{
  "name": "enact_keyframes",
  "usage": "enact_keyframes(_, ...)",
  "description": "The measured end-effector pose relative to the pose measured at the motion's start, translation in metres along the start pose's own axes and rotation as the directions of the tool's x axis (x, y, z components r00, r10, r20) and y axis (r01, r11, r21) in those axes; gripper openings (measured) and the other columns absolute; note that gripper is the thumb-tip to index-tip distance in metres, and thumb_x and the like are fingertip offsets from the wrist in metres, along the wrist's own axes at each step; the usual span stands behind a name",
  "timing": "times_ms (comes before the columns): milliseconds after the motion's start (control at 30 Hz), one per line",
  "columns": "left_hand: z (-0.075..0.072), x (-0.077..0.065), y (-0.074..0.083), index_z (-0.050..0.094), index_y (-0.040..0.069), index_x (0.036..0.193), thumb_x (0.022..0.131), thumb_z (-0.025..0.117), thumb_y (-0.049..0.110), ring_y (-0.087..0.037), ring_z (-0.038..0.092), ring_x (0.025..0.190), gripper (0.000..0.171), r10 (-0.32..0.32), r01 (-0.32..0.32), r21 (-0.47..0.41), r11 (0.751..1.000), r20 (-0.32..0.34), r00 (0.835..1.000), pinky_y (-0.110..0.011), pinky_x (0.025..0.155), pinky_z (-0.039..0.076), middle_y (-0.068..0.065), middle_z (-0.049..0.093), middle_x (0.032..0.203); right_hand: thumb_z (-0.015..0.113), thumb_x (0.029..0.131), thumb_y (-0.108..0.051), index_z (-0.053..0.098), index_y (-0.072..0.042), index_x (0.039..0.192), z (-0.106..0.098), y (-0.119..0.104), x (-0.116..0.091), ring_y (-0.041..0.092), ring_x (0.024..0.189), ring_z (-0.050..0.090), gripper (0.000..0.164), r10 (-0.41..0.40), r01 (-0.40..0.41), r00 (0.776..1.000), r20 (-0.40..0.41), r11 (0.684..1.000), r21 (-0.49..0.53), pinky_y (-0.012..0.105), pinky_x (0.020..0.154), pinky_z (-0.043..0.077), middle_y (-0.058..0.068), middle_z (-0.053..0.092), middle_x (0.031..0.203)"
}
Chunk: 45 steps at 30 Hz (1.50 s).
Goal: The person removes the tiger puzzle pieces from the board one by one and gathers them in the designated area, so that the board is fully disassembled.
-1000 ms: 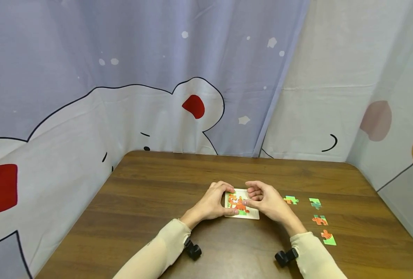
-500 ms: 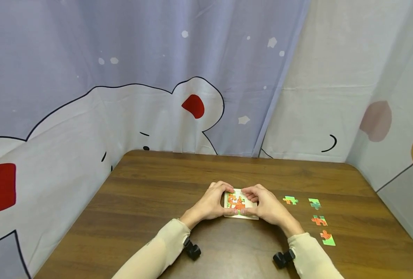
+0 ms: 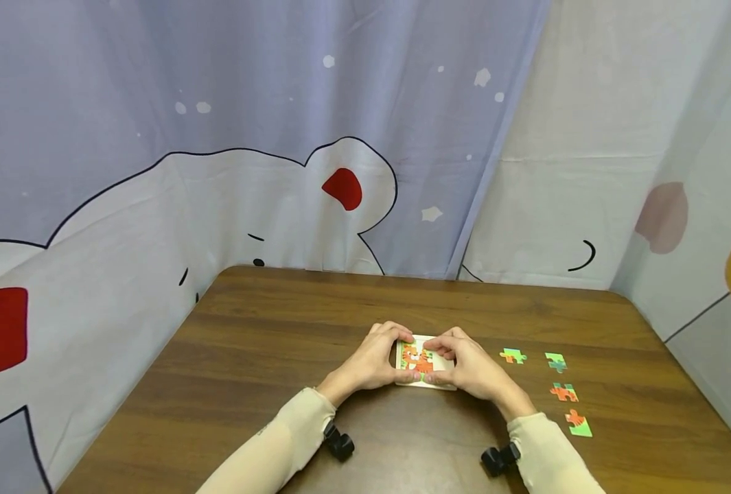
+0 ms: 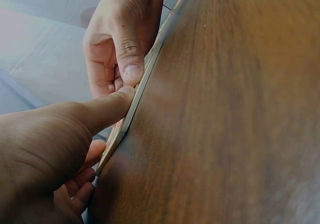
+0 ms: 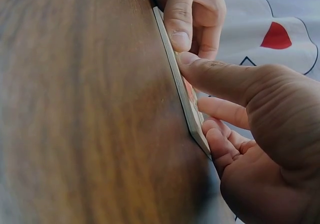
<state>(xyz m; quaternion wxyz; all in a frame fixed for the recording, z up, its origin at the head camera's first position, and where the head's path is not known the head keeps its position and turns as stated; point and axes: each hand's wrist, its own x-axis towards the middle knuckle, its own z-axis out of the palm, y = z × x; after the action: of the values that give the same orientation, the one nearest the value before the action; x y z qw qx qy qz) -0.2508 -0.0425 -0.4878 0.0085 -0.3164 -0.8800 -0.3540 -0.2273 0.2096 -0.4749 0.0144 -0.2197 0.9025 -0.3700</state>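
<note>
A small pale jigsaw tray (image 3: 441,365) lies flat on the brown table, with joined orange-and-green animal pieces (image 3: 424,364) filling its left part. My left hand (image 3: 373,359) grips the tray's left side, thumb on the near edge and fingers at the far one. On the right, my right hand (image 3: 473,365) holds it between a thumb near the front and a bent index finger over the upper pieces. Both thumbs (image 5: 189,59) meet tip to tip at the near rim in the right wrist view. The left wrist view shows the tray's edge (image 4: 131,113) low against the wood.
Right of the hands lie several loose jigsaw pieces: a green-and-orange one (image 3: 513,355), a green-teal one (image 3: 556,361), an orange one (image 3: 564,392) and an orange-and-green corner (image 3: 579,424). A patterned curtain (image 3: 266,199) hangs behind the table (image 3: 279,309).
My right hand has come down from above the tray, its thumb moving to the near edge beside the left thumb and its index onto the upper pieces. The left hand keeps its grip.
</note>
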Motion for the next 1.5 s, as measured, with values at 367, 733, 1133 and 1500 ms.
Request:
enact_keyframes(367, 0.0005, 0.0017, -0.0018, 0.071, 0.003, 0.135, 0.085, 0.099, 0.031, -0.031, 0.054, 0.136, 0.063, 0.014, -0.014, -0.004, 1.0, -0.012, 1.0, -0.05, 0.119, 0.044, -0.008, 0.066, 0.143, 0.098, 0.087, -0.017, 0.072, -0.008, 0.133, 0.0009, -0.0005, 0.0017, 0.02, 0.11, 0.06, 0.054, 0.011, -0.012, 1.0, 0.023, 0.998, 0.068, 0.036, 0.101, 0.053, 0.007, 0.061, 0.121)
enact_keyframes(733, 0.0012, 0.0003, -0.0002, 0.071, 0.004, 0.135, 0.086, 0.099, 0.03, -0.031, 0.054, 0.136, 0.063, 0.017, -0.017, 0.003, 1.0, -0.007, 1.0, -0.05, 0.119, 0.044, -0.008, 0.066, 0.144, 0.098, 0.085, -0.015, 0.073, -0.008, 0.131, 0.0017, 0.0018, -0.0001, 0.02, 0.108, 0.061, 0.053, 0.001, -0.002, 1.0, 0.013, 0.998, 0.062, 0.033, 0.099, 0.053, 0.005, 0.064, 0.12)
enact_keyframes(1133, -0.0016, 0.0017, -0.0012, 0.071, 0.004, 0.124, 0.095, 0.091, 0.025, -0.034, 0.056, 0.135, 0.041, 0.022, -0.023, -0.048, 0.999, -0.022, 1.0, -0.051, 0.117, 0.045, -0.012, 0.068, 0.139, 0.099, 0.085, -0.019, 0.074, -0.008, 0.13, 0.002, 0.0006, -0.0001, 0.019, 0.107, 0.061, 0.053, 0.001, -0.002, 1.0, 0.011, 0.999, 0.049, 0.033, 0.097, 0.053, 0.005, 0.064, 0.119)
enact_keyframes(1500, -0.0055, -0.0006, 0.0002, 0.074, 0.017, 0.102, 0.09, 0.095, 0.029, -0.032, 0.055, 0.136, 0.026, 0.002, -0.002, -0.017, 1.0, 0.026, 1.0, -0.055, 0.119, 0.044, -0.007, 0.066, 0.148, 0.098, 0.087, -0.019, 0.073, -0.008, 0.131, 0.0009, 0.0004, 0.0003, 0.02, 0.109, 0.061, 0.052, 0.013, -0.014, 1.0, 0.022, 0.999, 0.047, 0.035, 0.099, 0.054, 0.005, 0.064, 0.12)
